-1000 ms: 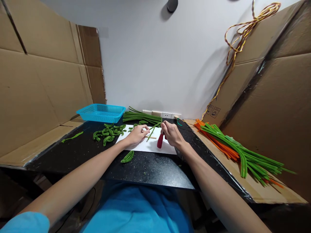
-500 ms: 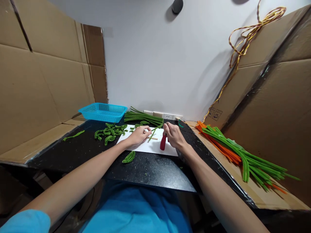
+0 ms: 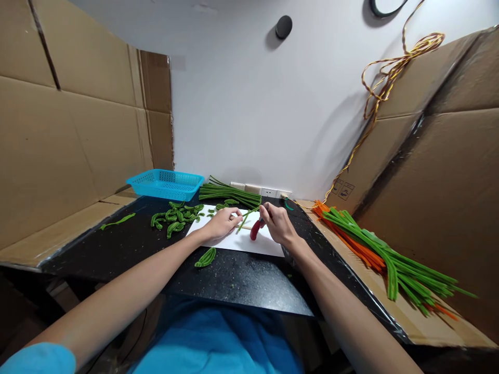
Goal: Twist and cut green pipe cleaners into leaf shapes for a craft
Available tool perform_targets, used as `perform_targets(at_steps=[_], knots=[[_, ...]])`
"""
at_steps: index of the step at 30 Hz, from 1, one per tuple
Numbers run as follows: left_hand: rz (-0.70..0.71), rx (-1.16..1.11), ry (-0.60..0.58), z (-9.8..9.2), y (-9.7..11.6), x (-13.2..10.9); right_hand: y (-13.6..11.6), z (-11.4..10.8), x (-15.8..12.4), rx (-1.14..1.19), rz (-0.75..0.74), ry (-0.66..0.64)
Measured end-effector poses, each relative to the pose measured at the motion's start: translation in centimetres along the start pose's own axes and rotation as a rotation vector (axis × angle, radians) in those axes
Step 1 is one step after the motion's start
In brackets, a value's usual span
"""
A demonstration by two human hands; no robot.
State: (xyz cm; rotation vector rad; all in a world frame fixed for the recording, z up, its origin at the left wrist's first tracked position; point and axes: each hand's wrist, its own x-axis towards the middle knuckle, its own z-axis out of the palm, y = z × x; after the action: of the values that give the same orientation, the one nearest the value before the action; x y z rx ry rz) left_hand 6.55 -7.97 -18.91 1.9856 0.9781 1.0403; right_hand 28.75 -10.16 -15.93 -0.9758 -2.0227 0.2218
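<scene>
Black tabletop [image 3: 249, 283] | left grip [image 3: 238, 216]: pinching green stem [image 3: 244, 221], which juts rightward | right grip [image 3: 265, 212]: holding red-handled tool [image 3: 254, 230]

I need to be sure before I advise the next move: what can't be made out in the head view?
- Head view: the far end of the red-handled tool, hidden by the right hand.
- Head view: the left end of the pale stick, hidden by the left hand.
- Head view: the black-rimmed thing, cut off by the top edge.
- Head view: the printed marks, too small to read.
</scene>
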Motion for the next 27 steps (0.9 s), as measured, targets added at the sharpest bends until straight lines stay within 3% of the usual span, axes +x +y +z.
perform_targets(at_steps=[11, 27], knots=[[0.007, 0.048, -0.005, -0.1, -0.2, 0.2, 1.1, 0.4, 0.1, 0.12, 0.068, 0.145], [0.031, 0.067, -0.041, -0.1, -0.5, 0.2, 0.6, 0.2, 0.1, 0.06, 0.001, 0.103]])
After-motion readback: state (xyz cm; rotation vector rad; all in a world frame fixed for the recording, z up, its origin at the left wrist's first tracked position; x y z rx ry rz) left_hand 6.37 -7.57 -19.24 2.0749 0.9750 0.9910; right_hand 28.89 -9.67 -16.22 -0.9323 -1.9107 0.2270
